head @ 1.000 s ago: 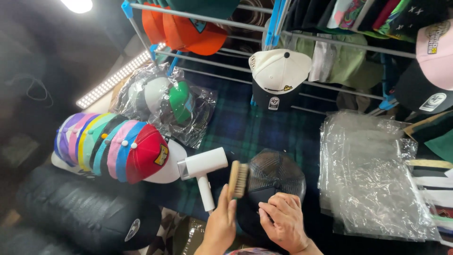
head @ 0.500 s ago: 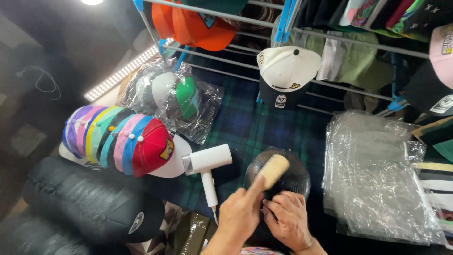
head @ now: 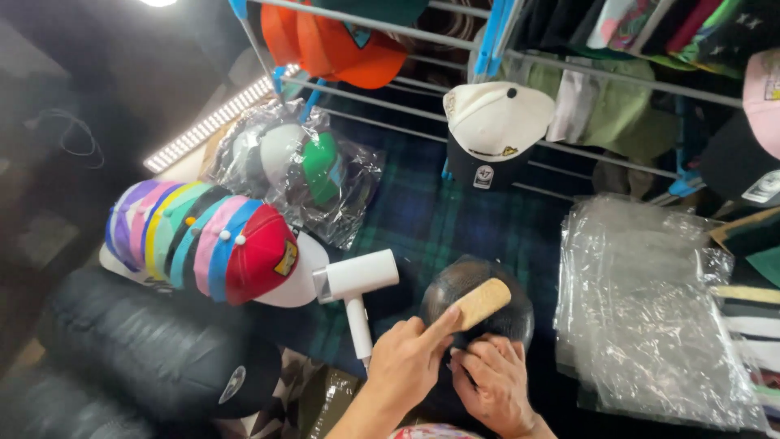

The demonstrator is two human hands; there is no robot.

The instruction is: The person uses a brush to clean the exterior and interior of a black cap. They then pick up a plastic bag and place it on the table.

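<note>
A cap shop or stockroom: caps (head: pixel 496 130) hang on a wire rack (head: pixel 569 69), a stack (head: pixel 203 240) of caps lies nested (many colours), beside clear bags (head: pixel 650 317).
</note>
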